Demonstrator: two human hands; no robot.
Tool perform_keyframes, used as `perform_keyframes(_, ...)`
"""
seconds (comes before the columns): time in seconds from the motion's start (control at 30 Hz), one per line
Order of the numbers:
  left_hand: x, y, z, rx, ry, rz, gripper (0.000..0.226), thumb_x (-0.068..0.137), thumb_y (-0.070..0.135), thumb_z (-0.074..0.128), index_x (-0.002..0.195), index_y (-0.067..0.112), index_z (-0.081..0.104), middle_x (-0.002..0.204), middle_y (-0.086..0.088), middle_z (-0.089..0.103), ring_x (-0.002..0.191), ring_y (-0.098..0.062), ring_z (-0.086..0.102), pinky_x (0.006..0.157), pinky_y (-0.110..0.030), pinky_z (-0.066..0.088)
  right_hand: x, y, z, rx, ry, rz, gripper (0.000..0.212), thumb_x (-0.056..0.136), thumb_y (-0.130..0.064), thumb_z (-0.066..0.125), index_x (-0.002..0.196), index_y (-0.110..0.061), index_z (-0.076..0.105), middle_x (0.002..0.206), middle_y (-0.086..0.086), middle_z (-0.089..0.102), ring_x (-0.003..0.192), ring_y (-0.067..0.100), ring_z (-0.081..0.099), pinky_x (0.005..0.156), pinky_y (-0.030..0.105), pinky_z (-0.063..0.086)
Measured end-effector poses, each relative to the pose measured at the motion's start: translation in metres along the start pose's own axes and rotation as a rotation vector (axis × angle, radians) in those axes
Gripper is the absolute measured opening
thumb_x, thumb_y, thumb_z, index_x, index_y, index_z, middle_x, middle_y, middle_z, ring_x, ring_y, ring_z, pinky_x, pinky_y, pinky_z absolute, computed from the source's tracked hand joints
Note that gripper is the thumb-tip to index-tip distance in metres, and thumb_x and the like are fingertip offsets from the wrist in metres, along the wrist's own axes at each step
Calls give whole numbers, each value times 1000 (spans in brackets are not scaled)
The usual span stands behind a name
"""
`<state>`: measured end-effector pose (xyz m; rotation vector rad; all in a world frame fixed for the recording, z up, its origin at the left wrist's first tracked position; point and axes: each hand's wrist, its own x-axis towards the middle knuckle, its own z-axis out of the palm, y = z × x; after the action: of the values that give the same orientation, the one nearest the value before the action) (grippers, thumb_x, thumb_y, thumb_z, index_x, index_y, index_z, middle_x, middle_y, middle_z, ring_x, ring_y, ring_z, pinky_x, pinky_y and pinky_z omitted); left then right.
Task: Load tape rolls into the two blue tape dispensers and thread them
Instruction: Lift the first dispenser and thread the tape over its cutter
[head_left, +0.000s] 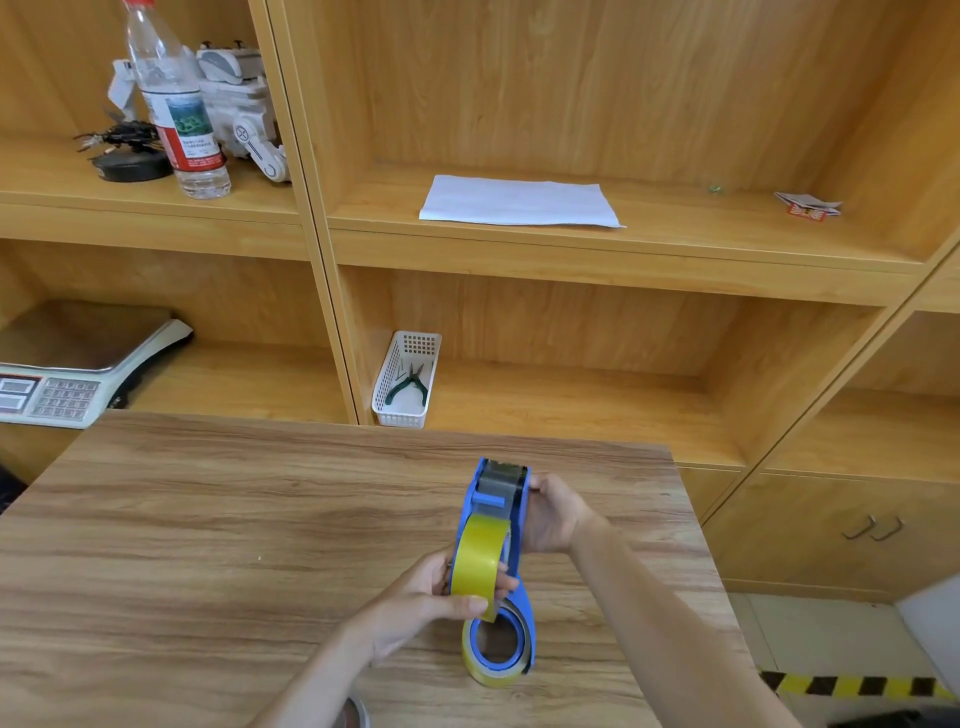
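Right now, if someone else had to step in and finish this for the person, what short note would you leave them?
Left hand: pinches the loose end of the yellow tape, drawn from the roll toward the front of the dispenser.
Right hand: grips the side of the blue tape dispenser near its cutter end, holding it over the wooden table.
A second blue dispenser lies on the table just below, with a yellow roll already in it.
Done: both dispensers carry a roll.
Left: finish threading the held one. Whether the lower one is threaded cannot be seen, so check it.
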<state>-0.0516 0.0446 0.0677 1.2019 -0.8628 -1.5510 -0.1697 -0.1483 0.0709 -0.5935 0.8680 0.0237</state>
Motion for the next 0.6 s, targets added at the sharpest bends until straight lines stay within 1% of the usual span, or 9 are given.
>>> perform_keyframes(0.1, -1, -1, -6, -20, 3, -21, 47, 83, -1, 71, 127, -1, 55, 125, -21, 67, 116, -32, 64, 97, -38, 50, 4, 10, 7, 71, 25, -5, 50, 89, -28, 40, 79, 2, 78, 91, 21, 73, 94, 32, 61, 88, 45, 42)
perform_keyframes(0.17, -3, -2, -10, -17, -13, -33, 47, 82, -1, 72, 126, -2, 56, 124, -22, 67, 115, -32, 64, 96, -39, 51, 4, 13, 11, 79, 35, -9, 48, 88, -27, 41, 78, 2, 78, 91, 21, 73, 94, 32, 61, 88, 45, 43)
perform_keyframes(0.2, -4, -2, -13, -20, -20, -35, 47, 82, 0, 72, 125, -1, 56, 124, -22, 67, 114, -32, 65, 95, -39, 51, 5, 14, 11, 78, 40, -12, 45, 85, -26, 44, 79, 3, 78, 91, 21, 73, 94, 32, 61, 87, 45, 43)
perform_keyframes(0.27, -4, -4, -17, -45, -33, -39, 46, 80, 1, 72, 124, -2, 57, 123, -22, 67, 113, -31, 65, 92, -38, 52, 10, 17, 10, 74, 37, -28, 38, 77, -23, 50, 84, 3, 77, 93, 20, 73, 93, 32, 62, 86, 44, 45)
perform_keyframes(0.33, -3, -5, -21, -89, -48, -47, 45, 80, -2, 69, 123, -4, 59, 120, -23, 68, 110, -30, 65, 91, -38, 52, 19, 20, 10, 96, 55, -34, 36, 75, -21, 54, 94, 3, 73, 99, 20, 71, 92, 33, 63, 85, 42, 47)
perform_keyframes(0.4, 0, -4, -26, -175, -39, -65, 46, 73, -3, 69, 119, -5, 63, 113, -25, 69, 104, -30, 67, 89, -37, 54, 29, 24, 11, 137, 113, -41, 30, 76, -19, 57, 98, -1, 68, 99, 16, 67, 88, 31, 63, 81, 39, 49)
perform_keyframes(0.47, 4, -4, -31, -305, 22, -92, 48, 61, -2, 69, 109, -8, 67, 101, -27, 71, 94, -30, 69, 81, -36, 58, 38, 26, 13, 138, 198, -74, 16, 87, -20, 54, 89, -7, 64, 86, 9, 62, 78, 26, 60, 74, 35, 48)
perform_keyframes(0.53, 8, -5, -39, -442, 115, -119, 45, 56, -6, 64, 102, -10, 68, 90, -27, 70, 83, -30, 71, 72, -37, 61, 46, 26, 18, 112, 272, -124, 21, 95, -23, 48, 80, -12, 59, 75, 3, 58, 69, 22, 54, 65, 33, 45)
perform_keyframes(0.6, 11, -3, -49, -551, 185, -155, 40, 61, -9, 58, 100, -10, 65, 87, -27, 69, 77, -30, 71, 69, -39, 62, 48, 26, 30, 95, 298, -186, 23, 97, -25, 47, 78, -15, 56, 76, 1, 58, 66, 20, 51, 61, 31, 43)
